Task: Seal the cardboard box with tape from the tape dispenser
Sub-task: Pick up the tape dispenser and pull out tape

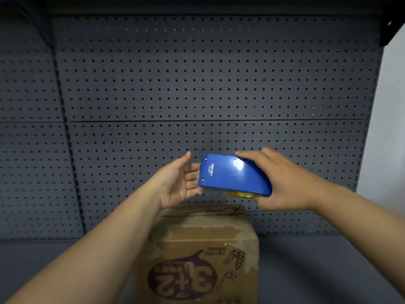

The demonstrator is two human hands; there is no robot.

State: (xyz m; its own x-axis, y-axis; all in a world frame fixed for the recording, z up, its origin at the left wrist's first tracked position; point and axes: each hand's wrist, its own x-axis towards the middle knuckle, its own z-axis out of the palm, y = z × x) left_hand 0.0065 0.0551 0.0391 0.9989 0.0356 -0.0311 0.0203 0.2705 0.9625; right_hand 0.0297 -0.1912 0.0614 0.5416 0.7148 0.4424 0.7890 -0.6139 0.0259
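Right hand (282, 183) has its grip clamped on the rear of the tape dispenser (233, 175), thumb laid along the top edge and fingers curled underneath, holding it in the air above the cardboard box (203, 253). Left hand (177, 183) is spread open, palm turned toward the dispenser's front end, its fingertips just beside or touching the cutter edge; whether they pinch any tape cannot be told.

Behind everything stands a dark grey metal pegboard wall (197, 84), flat and matte, punched with even rows of small round holes and split by a horizontal seam and upright slotted posts. Below it runs a plain grey shelf surface (317, 270) on which the box rests.

That box is brown corrugated cardboard, worn and scuffed, with a paler torn patch where the outer paper has peeled along its upper face and a rough, frayed far edge. Its top carries dark purple print, upside down from this view: a large "3+2" inside a rounded speech-bubble shape, wheat-ear drawings beside it, and small figures too blurred to read surely.

Smaller still, the dispenser is a glossy blue sheet-metal shell, wedge-shaped, with two small screws near the front and white lettering reading "deli" and "No.801". A yellowish roll of tape (241, 194) peeks out beneath its lower edge.
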